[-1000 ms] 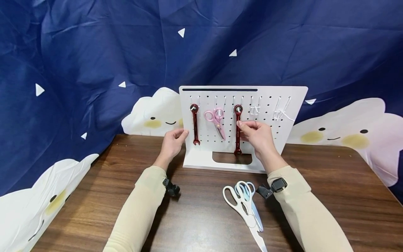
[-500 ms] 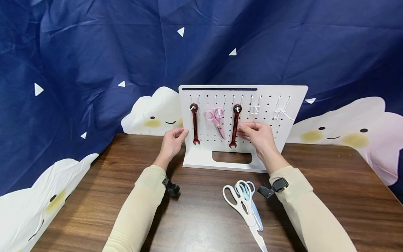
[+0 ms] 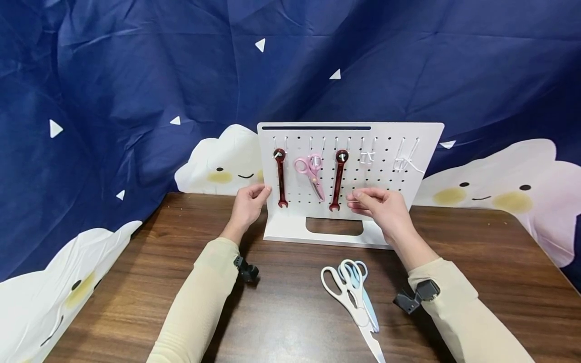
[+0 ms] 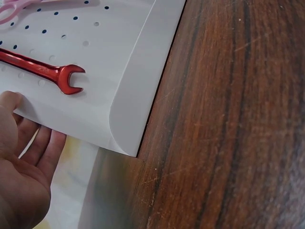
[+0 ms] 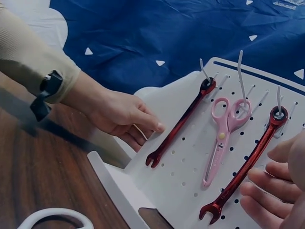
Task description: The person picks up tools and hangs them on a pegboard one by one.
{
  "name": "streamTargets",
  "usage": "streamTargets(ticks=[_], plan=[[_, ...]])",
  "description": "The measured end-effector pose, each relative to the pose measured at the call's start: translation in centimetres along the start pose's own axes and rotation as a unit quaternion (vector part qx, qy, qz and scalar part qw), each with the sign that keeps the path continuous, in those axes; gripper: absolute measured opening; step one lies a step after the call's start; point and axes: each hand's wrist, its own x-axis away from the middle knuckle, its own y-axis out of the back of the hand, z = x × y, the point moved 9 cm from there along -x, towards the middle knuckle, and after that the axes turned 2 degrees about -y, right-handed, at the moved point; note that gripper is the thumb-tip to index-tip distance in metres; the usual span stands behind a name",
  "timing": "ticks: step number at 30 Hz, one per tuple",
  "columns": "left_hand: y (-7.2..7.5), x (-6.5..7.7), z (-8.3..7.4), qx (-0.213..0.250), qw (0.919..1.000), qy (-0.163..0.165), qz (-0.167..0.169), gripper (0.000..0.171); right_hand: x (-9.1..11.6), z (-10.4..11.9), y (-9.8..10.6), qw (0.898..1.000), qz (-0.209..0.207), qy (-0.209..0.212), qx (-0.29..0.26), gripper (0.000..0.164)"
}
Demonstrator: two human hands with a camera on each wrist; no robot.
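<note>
A white pegboard (image 3: 299, 201) stands upright on its base. My left hand (image 3: 248, 204) pinches its left edge, thumb in front and fingers behind, as the left wrist view also shows (image 4: 28, 157). Near that thumb a red wrench (image 3: 281, 181) hangs by its ring end on a hook. Pink scissors (image 3: 314, 176) hang beside it by one handle loop. Farther right a second red wrench (image 3: 338, 181) hangs, slightly slanted. My right hand (image 3: 381, 206) is just right of that wrench, apart from it, holding nothing, with its fingers loosely bent (image 5: 276, 191).
White scissors (image 3: 358, 312) lie over light blue scissors (image 3: 369, 307) on the brown wooden table (image 3: 281, 302) in front of the board. More white hooks (image 3: 367, 157) sit at the board's right side. A blue curtain (image 3: 290, 75) hangs behind.
My right hand has let go of the second wrench and drawn back right and down. That wrench swung a little left and now hangs from its hook. The left hand stays put.
</note>
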Motion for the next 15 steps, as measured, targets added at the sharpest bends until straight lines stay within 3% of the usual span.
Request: streamTargets(ticks=[15], plan=[[0.0, 0.1, 0.0, -0.001, 0.9999, 0.015, 0.004, 0.03, 3.5, -1.1, 0.9, 0.998, 0.014, 0.009, 0.056, 0.036]])
